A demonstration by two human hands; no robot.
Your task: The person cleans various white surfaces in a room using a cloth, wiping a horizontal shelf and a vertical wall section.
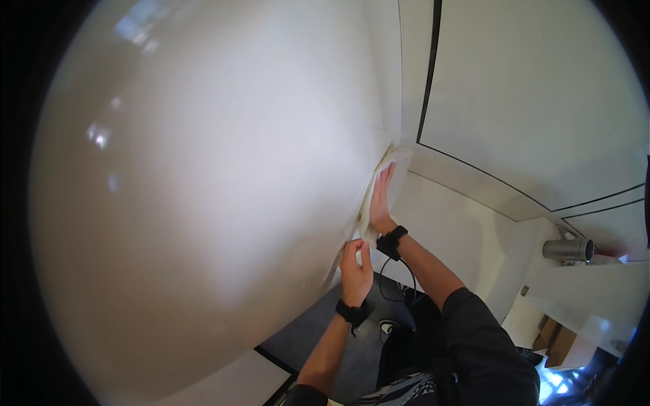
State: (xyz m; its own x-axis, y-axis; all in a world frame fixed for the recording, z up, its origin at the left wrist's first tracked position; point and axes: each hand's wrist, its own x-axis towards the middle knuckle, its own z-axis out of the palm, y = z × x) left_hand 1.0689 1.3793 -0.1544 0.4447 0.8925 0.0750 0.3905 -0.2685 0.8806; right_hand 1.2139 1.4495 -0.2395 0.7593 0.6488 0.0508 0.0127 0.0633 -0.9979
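My right hand [382, 200] lies with straight fingers along a pale cream cloth [401, 155], pressing it against a white surface beside the edge of a large glossy white panel [228, 152]. The cloth is crumpled and hangs down past the wrist. Just below it, my left hand [356, 271] is curled, thumb and forefinger tips close together next to the cloth's lower end and the panel's edge. Whether something thin is pinched there is hidden. Each wrist wears a black band, the right one [391, 242] and the left one [354, 312].
White cabinet fronts [533, 101] with dark gaps stand at the right. A steel cup [567, 250] sits on a ledge, with a cardboard box [556, 340] lower down. A black cable [382, 284] loops below the right wrist. Grey floor [315, 325] and a shoe [388, 326] show beneath.
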